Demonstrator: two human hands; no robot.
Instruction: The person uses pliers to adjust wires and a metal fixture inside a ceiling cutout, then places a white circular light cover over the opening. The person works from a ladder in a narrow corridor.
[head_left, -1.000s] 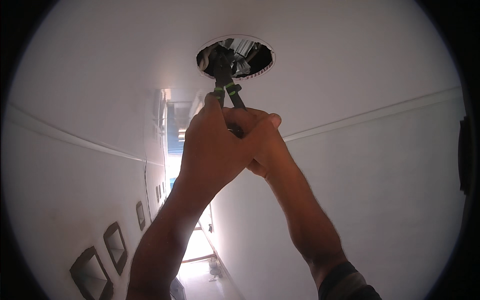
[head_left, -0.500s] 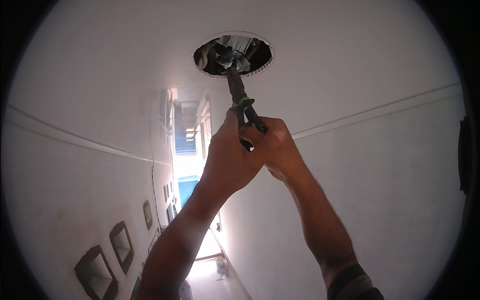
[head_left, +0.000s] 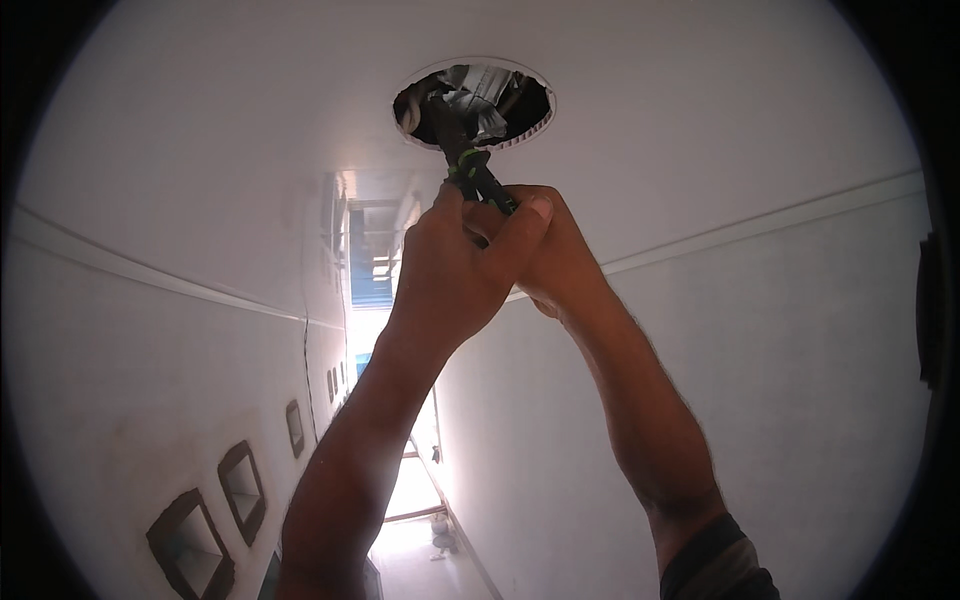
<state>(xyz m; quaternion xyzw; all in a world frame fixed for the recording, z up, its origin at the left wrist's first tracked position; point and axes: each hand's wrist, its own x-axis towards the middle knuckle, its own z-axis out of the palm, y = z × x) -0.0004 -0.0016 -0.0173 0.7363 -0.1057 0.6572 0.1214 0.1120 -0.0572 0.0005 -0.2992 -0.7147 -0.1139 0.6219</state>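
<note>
A round hole with a pale rim opens in the ceiling above me. Dark pliers with black and green handles reach up into it, their jaws lost in the shadow. My left hand is closed around the lower part of the handles, its thumb stretched across toward the right. Behind that thumb, my right hand is closed on the handle on its side, its fingers mostly hidden. Crumpled silvery material shows inside the hole, and a pale curved cable or pipe lies at its left edge.
The white ceiling meets walls on both sides along a pale trim. Framed square openings line the left wall, near a thin dark cable. Bright light comes from the corridor's far end. A dark object stands at the right edge.
Both hands have moved upward and slightly left, pushing the pliers deeper into the hole. Less of the tool shows below the rim, and its jaws have shifted left of the silvery material.
</note>
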